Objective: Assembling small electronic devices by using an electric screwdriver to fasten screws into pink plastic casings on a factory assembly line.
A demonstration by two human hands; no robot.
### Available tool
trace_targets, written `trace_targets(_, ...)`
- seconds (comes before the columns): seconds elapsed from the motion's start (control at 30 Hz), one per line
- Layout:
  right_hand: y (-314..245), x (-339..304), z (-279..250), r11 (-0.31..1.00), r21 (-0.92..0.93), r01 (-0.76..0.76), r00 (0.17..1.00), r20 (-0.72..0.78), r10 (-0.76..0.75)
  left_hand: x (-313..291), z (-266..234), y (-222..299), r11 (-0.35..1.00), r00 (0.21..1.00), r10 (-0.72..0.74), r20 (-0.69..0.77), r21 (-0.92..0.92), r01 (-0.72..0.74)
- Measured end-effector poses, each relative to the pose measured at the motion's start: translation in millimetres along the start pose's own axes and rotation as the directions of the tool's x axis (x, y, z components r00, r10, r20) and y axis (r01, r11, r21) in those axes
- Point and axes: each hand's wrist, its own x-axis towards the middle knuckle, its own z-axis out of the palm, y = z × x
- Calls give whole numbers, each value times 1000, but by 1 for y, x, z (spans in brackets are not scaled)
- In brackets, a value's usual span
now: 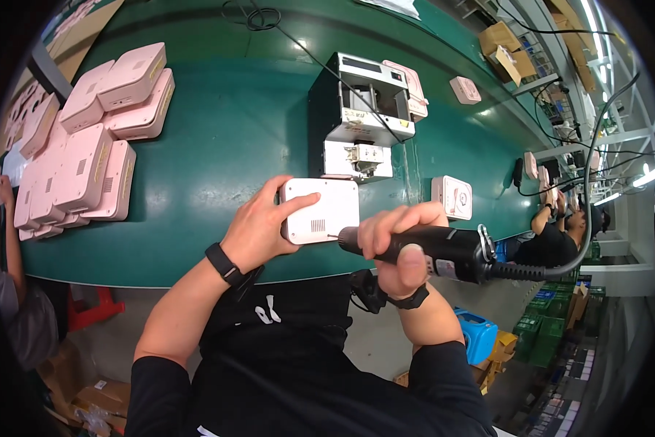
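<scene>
A white-to-pale-pink plastic housing (pixel 336 207) with rounded corners and a small vent grille lies on the green table in front of me. My left hand (pixel 258 222) grips it from the left, with the index finger lying across its face and the thumb at the near edge. My right hand (pixel 396 244) is wrapped round a black electric screwdriver (pixel 451 251), tilted almost level. Its thin bit points left and reaches the housing's near right corner. Whether the tip sits in a screw there is too small to tell.
A black and silver screw feeder (pixel 364 135) stands just beyond the housing. Stacked pink housings (pixel 87 160) fill the table's left side. Another pink unit (pixel 455 197) sits right of my hands. The screwdriver's cable (pixel 593 211) rises at the right. Other people work at both sides.
</scene>
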Motion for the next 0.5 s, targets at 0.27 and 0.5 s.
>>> trace_targets(0.27, -17, 32, -15, 997, 50, 64, 997, -55, -61, 0, -2, 5, 1000, 1000, 10, -7, -8, -10)
trace_targets(0.5, -3, 105, -44, 980, -159, 121, 965, -213, -153, 6, 7, 16, 1000, 1000, 10, 23, 14, -10)
